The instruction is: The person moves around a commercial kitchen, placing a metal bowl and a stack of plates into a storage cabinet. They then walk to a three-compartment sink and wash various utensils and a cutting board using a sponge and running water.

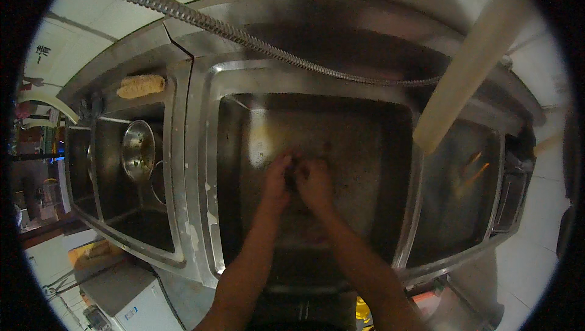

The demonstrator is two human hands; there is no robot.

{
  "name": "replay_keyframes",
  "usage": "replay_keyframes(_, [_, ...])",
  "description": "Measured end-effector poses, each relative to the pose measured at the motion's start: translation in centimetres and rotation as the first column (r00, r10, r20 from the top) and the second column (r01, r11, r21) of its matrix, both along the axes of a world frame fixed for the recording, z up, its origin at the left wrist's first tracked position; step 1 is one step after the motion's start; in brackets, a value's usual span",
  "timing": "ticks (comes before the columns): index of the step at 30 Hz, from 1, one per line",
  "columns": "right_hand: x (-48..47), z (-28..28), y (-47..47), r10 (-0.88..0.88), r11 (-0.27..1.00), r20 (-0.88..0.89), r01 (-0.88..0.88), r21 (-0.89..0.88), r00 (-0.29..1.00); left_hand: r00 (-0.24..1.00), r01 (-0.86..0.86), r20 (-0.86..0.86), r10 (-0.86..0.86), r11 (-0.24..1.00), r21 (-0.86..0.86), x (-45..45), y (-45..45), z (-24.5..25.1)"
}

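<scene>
Both my hands are close together, low over the middle of a stainless steel sink basin [365, 157]. My left hand [277, 176] is turned on edge, its fingers curled toward the other hand. My right hand [314, 184] is bent into a loose fist beside it. Between them sits a small dark thing [289, 176], pinched from both sides; dim light and my fingers hide what it is. A pale glare lies on the basin floor just beyond my left hand.
A ribbed metal hose [256, 45] crosses above the basin. A pale pipe [461, 70] slants down at right, near a basin with orange pieces [477, 173]. The left basin holds a metal bowl [139, 150]; a tan sponge-like pad [141, 86] lies on its back ledge.
</scene>
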State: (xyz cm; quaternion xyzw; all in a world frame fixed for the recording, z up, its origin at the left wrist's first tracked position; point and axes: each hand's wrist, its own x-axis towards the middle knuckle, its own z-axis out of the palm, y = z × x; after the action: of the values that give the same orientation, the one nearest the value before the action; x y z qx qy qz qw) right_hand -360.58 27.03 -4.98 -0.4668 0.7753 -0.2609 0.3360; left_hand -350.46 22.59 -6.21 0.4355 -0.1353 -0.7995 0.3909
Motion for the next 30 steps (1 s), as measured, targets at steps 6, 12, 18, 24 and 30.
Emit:
replay_keyframes(6, [-0.7,3.3,2.9,0.135,0.978,-0.164,-0.158,-0.139,0.977,0.943,0.326,0.046,-0.330,0.942,0.085,-0.2,-0.1,2.0])
replay_keyframes(12, [-2.5,5.7,4.2,0.033,0.996,0.500,-0.070,0.056,0.866,0.878,0.418,0.239,-0.416,0.907,0.042,-0.4,0.0,2.1])
replay_keyframes(18, [-3.5,6.3,3.4,0.155,0.978,0.423,-0.199,0.063,0.893,0.878,0.412,0.294,-0.377,0.909,-0.067,-1.2,0.8,2.0])
replay_keyframes(24, [-4.0,5.2,3.9,0.049,0.978,0.463,-0.136,0.157,0.885,0.806,0.540,0.371,-0.462,0.829,-0.142,-1.0,1.1,1.6])
replay_keyframes(30, [-4.2,4.7,4.3,0.074,0.972,0.457,-0.166,0.165,0.887,0.750,0.586,0.461,-0.474,0.800,-0.130,-0.8,1.3,1.4])
